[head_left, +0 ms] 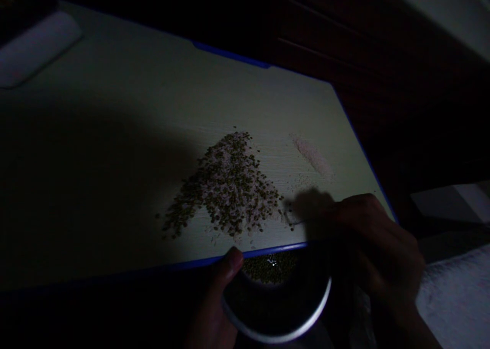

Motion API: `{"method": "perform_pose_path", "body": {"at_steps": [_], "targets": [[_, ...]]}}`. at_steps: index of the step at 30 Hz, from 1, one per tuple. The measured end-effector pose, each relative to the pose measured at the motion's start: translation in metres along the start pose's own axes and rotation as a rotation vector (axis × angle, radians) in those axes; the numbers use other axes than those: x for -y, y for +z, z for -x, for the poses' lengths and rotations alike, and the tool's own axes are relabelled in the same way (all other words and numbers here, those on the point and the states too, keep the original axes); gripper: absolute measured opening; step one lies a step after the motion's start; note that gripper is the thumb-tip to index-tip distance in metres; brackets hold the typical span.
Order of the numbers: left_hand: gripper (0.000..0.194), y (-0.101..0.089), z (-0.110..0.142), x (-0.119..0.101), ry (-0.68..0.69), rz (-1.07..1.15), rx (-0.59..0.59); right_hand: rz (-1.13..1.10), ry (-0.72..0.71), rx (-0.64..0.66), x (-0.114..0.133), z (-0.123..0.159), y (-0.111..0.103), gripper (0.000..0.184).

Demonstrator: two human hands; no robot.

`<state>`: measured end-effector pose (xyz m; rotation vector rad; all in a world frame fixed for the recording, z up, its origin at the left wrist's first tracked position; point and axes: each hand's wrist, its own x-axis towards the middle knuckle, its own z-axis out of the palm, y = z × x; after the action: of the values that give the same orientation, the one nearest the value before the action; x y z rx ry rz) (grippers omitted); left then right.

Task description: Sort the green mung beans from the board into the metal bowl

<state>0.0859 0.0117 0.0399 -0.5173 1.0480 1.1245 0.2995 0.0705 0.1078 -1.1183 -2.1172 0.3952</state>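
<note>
A pile of green beans mixed with pale rice grains lies on a pale table with a blue rim. A small streak of rice alone lies to its right. My left hand grips a round bowl just below the table's near edge, thumb on the rim. Green beans sit in the bowl. My right hand hovers at the table's near right corner, fingers curled together and pinching a thin tool that I cannot make out. The scene is very dark.
A pale flat object lies at the table's far left. Dark furniture stands beyond the table. A light cloth surface shows at the lower right. The left half of the table is in deep shadow.
</note>
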Motion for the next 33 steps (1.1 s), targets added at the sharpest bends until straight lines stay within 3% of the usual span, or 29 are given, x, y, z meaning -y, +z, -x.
{"method": "perform_pose_path", "body": {"at_steps": [13, 20, 33], "targets": [[0.051, 0.0000, 0.0012, 0.0000, -0.010, -0.021, -0.017, 0.042, 0.035, -0.052, -0.0019, -0.0038, 0.0061, 0.027], [0.049, 0.0083, 0.0052, -0.0011, -0.054, 0.026, -0.066, 0.014, -0.041, 0.007, 0.0029, 0.0002, 0.0048, 0.033], [0.055, -0.0006, 0.0004, -0.0002, -0.034, -0.002, 0.024, 0.084, -0.051, -0.026, 0.0001, -0.0029, 0.0011, 0.029]]}}
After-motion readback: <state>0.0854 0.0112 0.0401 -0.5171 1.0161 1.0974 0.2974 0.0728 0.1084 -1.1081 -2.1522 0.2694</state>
